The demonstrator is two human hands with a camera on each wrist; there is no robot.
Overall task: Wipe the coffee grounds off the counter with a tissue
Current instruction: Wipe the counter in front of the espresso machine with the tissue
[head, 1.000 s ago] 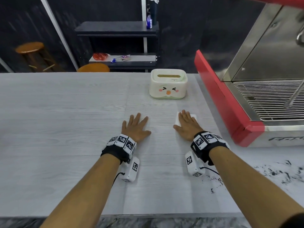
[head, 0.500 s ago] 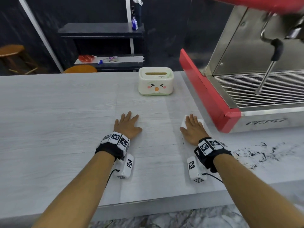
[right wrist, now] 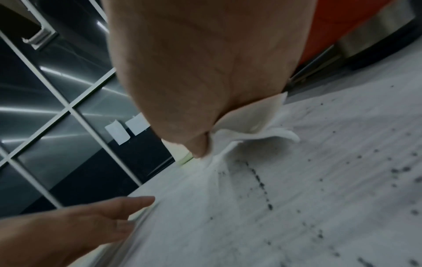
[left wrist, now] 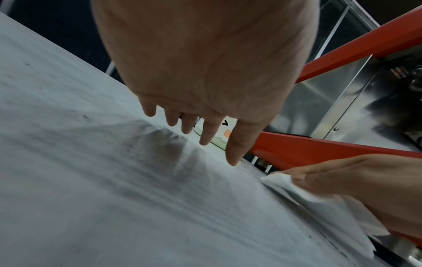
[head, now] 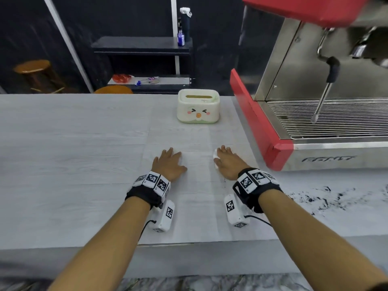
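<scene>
Left hand flat on the pale wood-grain counter, palm down, fingers straight and slightly spread, holding nothing; in the left wrist view the fingertips hover just above or at the surface, contact hard to tell. Right hand palm down just beside it, pressing a white tissue onto the counter. Fingers laid over the tissue, mostly straight; in the right wrist view the thumb tucked against the bunched tissue, its edges fanning out from under the palm. Tissue also seen under the right hand from the left wrist view.

Coffee grounds scattered as dark specks on the counter to the right of the right wrist, in front of the coffee machine; a thin line of specks close beside the tissue. Cream tissue box with a cartoon face farther back on the counter, between the hands and the back edge, apart from both. Red-edged coffee machine at the right, with steel grille and steam wand. Dark shelf and wooden stool behind the counter.
</scene>
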